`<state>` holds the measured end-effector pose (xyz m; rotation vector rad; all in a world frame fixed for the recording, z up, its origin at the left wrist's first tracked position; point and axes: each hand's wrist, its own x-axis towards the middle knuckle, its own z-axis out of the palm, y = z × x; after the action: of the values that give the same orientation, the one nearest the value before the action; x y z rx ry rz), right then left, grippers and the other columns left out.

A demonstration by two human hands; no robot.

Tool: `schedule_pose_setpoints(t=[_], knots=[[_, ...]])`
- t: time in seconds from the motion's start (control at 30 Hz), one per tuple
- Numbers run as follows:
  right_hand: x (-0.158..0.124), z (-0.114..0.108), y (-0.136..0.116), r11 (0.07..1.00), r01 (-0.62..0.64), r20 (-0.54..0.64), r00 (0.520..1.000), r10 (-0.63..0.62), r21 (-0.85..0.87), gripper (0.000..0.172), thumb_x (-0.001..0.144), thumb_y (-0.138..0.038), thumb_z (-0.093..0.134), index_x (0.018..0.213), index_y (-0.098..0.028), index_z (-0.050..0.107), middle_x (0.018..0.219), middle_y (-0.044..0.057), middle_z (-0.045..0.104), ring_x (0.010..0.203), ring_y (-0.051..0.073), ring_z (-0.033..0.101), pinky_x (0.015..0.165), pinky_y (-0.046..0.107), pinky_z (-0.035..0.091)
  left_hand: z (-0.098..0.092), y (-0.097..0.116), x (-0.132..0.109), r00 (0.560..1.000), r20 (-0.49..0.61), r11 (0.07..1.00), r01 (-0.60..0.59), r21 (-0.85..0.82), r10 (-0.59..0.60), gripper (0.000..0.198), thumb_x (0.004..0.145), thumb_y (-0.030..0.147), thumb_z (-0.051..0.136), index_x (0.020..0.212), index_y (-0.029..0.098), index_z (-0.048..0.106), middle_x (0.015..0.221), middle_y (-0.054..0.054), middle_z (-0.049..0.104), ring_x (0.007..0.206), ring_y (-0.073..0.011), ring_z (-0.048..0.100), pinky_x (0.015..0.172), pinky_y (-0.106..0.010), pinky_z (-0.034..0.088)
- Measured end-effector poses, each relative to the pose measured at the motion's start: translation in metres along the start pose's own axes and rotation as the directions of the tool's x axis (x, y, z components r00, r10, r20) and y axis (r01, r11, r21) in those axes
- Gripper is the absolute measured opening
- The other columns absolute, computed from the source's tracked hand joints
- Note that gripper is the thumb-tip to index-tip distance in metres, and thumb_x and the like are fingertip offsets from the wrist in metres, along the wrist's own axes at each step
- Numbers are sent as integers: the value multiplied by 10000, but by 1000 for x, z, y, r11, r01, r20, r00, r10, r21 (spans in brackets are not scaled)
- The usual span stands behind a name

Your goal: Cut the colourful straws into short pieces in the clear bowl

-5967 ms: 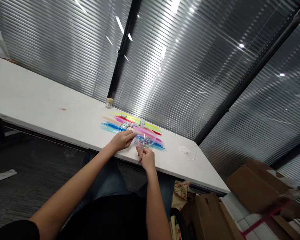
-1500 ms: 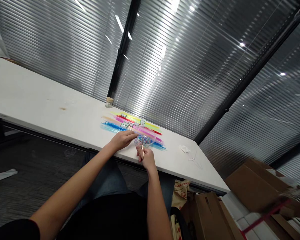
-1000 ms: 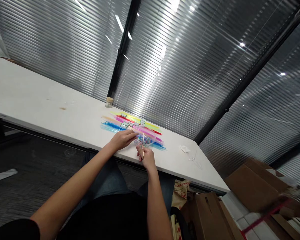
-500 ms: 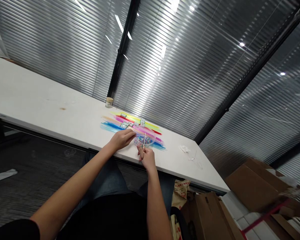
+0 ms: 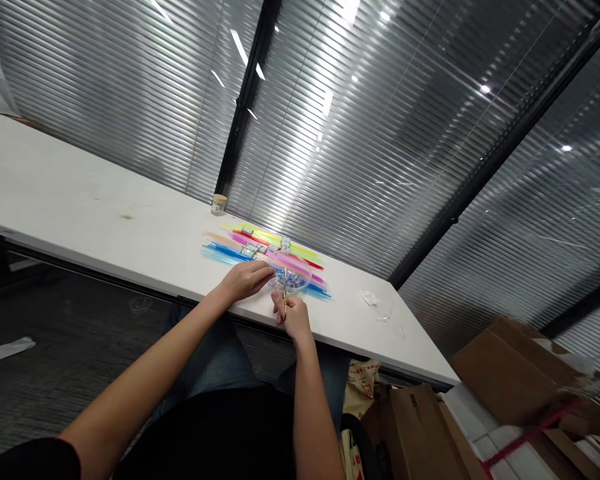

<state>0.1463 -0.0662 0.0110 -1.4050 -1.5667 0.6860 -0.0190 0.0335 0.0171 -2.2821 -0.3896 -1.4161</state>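
Observation:
A clear round bowl (image 5: 296, 273) with small coloured pieces inside stands on the white table (image 5: 105, 227), on top of long coloured straws (image 5: 223, 252) laid side by side. My left hand (image 5: 245, 279) pinches a straw at the bowl's left rim. Just in front of the bowl, my right hand (image 5: 294, 315) grips small scissors (image 5: 285, 283) whose blades point up over the bowl. Several small grey blocks (image 5: 253, 250) lie on the straws.
A small jar with a tan lid (image 5: 219, 204) stands at the table's far edge by the blinds. Crumpled clear wrappers (image 5: 380, 308) lie to the right. Cardboard boxes (image 5: 510, 380) crowd the floor at the right. A white paper (image 5: 5, 350) lies on the carpet.
The scissors blades have tipped slightly back and forth over the bowl. Both hands stay at the bowl.

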Motion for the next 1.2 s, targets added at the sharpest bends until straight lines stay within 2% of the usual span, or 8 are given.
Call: schedule_pose_setpoints(t=[0.6,0.97,1.2], knots=[[1,-1,3,1000,-10,22,1000,9,25,525,814,-627,512,527,-189,549,387,-37,462,407,108,442,483,220,352,2,-2,-3,1000,27,999,-9,43,8,127,925,208,482,967,171,596,822,-37,664,734,-120,616,635,-213,448],[3,1,6,999,-9,-35,999,10,42,525,825,-633,489,539,-196,535,389,-33,463,395,115,440,479,229,362,0,-1,1,999,-12,998,31,47,-30,119,927,225,496,967,172,594,825,-35,664,732,-121,618,647,-219,462],[0,-1,0,1000,3,55,999,-2,-19,533,819,-641,488,546,-188,557,411,-33,478,422,107,449,496,221,355,-1,1,2,1000,-24,998,7,68,-6,99,918,228,516,940,169,592,799,-30,661,704,-122,609,628,-221,452]])
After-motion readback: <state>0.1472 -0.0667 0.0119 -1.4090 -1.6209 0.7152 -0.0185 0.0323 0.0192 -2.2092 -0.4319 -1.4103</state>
